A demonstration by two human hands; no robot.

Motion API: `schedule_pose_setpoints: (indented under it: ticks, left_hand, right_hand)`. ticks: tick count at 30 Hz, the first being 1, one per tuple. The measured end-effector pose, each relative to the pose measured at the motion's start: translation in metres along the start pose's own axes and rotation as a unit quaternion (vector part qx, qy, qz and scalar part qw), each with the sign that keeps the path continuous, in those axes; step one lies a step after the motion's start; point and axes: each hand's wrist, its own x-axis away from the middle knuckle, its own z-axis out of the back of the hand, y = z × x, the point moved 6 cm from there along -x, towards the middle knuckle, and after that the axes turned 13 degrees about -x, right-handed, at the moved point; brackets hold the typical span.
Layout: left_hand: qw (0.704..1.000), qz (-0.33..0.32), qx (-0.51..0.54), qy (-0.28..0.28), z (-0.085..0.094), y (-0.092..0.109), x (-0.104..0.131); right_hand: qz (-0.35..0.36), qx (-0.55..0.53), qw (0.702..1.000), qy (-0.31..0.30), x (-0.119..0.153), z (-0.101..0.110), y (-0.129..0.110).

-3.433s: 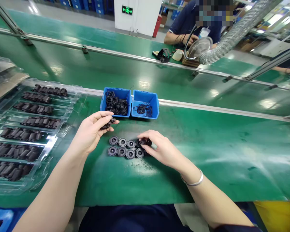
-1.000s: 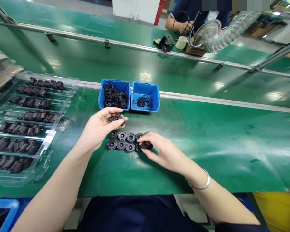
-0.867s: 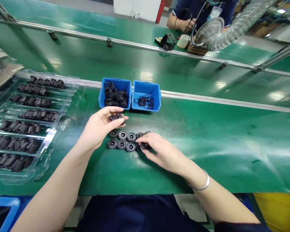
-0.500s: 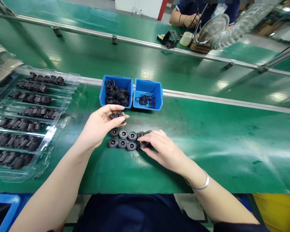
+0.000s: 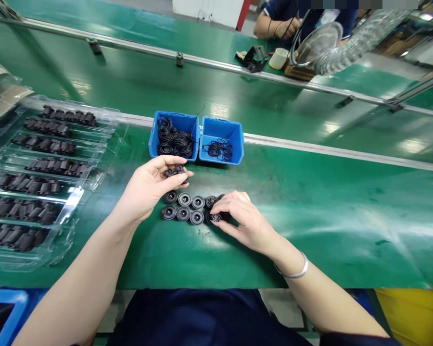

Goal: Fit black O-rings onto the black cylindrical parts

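Several round black parts (image 5: pixel 183 213) stand in two rows on the green bench, some with a ringed, hollow top. At the right end of the near row, my right hand (image 5: pixel 242 218) pinches a finned black part (image 5: pixel 215 218) between thumb and fingers. More of the row behind it is hidden by that hand. Held above the left end of the rows, my left hand (image 5: pixel 158 182) is closed on small black plastic parts (image 5: pixel 175 170); how many they are I cannot tell.
Behind my hands stand a blue bin (image 5: pixel 153 144) full of black rubber rings and another blue bin (image 5: pixel 240 153) with fewer. A clear tray (image 5: pixel 75 202) of black parts lies left. Across the rail (image 5: pixel 216 63), a person works beside a transparent duct (image 5: pixel 361 45).
My right hand has shifted very slightly to the right, its fingers still on the finned part. My left hand has hardly moved.
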Motion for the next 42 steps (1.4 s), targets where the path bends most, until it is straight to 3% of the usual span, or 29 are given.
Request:
schedule_pose_setpoints:
  ticks: [8, 17, 24, 28, 31, 39, 42]
  left_hand:
    - [1.000, 0.004, 0.003, 0.002, 0.000, 0.000, 0.001]
    - [1.000, 0.010, 0.006, 0.005, 0.001, -0.002, 0.001]
    - [0.999, 0.020, 0.021, -0.021, -0.002, -0.001, 0.002]
    - [0.997, 0.023, 0.025, -0.070, -0.010, -0.002, 0.004]
    - [0.997, 0.008, 0.001, -0.072, -0.014, -0.001, 0.005]
    - [0.995, 0.043, 0.043, -0.075, -0.020, -0.004, 0.007]
    - [0.991, 0.073, 0.074, -0.082, -0.018, -0.005, 0.008]
  right_hand:
    - [-0.009, 0.039, 0.999, 0.015, -0.003, 0.002, -0.004]
    - [0.011, 0.101, 0.995, 0.002, -0.022, -0.028, 0.010]
    - [0.039, 0.104, 0.994, -0.012, -0.026, -0.019, 0.016]
    - [0.043, 0.050, 0.995, 0.073, -0.033, 0.004, 0.008]
    - [0.026, -0.020, 0.989, 0.145, -0.040, 0.013, 0.003]
    - [-0.038, -0.118, 0.975, 0.182, -0.051, -0.001, 0.007]
    - [-0.048, -0.225, 0.956, 0.182, -0.051, 0.002, 0.010]
